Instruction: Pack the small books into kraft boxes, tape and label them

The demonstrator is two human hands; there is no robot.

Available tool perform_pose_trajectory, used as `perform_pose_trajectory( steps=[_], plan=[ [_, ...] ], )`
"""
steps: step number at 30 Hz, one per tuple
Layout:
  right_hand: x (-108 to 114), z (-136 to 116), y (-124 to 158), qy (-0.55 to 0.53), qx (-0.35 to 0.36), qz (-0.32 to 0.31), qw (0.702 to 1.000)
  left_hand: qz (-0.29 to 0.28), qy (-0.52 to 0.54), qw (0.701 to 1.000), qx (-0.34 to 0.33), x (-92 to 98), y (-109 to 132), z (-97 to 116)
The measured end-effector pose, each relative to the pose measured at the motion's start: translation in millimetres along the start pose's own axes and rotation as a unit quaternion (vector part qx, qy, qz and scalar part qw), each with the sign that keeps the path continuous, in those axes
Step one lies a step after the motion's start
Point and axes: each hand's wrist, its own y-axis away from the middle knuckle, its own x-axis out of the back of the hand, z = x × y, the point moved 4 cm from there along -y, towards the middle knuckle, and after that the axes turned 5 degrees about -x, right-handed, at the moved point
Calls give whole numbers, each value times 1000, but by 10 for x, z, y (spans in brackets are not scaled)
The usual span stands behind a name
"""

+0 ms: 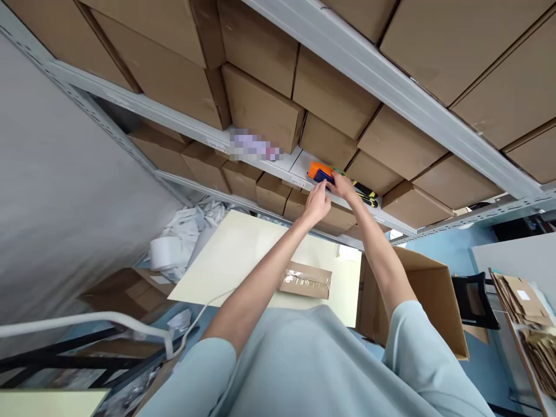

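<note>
On the shelf edge ahead, my right hand [341, 185] is closed at a small dark blue item [321, 176], whose kind I cannot make out. A bright orange piece [318, 168] lies against it. My left hand [318, 204] is just to the left and lower, fingers bent together with their tips near the blue item; what they pinch, if anything, is hidden. To the right of my right hand lie black and yellow handled tools [365, 191], partly covered by my wrist. Below my arms, a taped cardboard box [306, 280] lies on the pale yellow tabletop [243, 249].
Cardboard boxes [334, 90] fill the grey metal shelves [391, 69] in rows. A blurred purple item [255, 145] is on the shelf edge to the left. A large open carton [434, 301] stands right of the table. White wrapping material [185, 234] is heaped at left.
</note>
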Motion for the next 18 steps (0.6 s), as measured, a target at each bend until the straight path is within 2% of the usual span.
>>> perform_pose_trajectory(
  steps=[2,5,8,10,12,14,16,18],
  plan=[
    [-42,-27,-106,13,-15,-25,1000,-8,-11,1000,14,38,28,-72],
    [-131,-40,-206,22,-20,-22,999,-6,-21,999,29,71,204,-141],
    [-236,-18,-246,30,-11,19,999,-9,-25,998,62,41,468,-228],
    [-354,33,-144,18,12,72,997,-20,-31,996,80,6,726,-334],
    [-580,134,155,-23,35,127,991,-36,-38,994,99,-9,1096,-506],
    [-949,281,679,-86,31,151,984,-59,-44,987,141,11,1583,-742],
    [-1435,421,1378,-155,-19,125,980,-93,-51,971,214,60,2128,-991],
    [-1950,486,2139,-234,-94,70,965,-126,-63,945,294,115,2628,-1176]
  ],
)
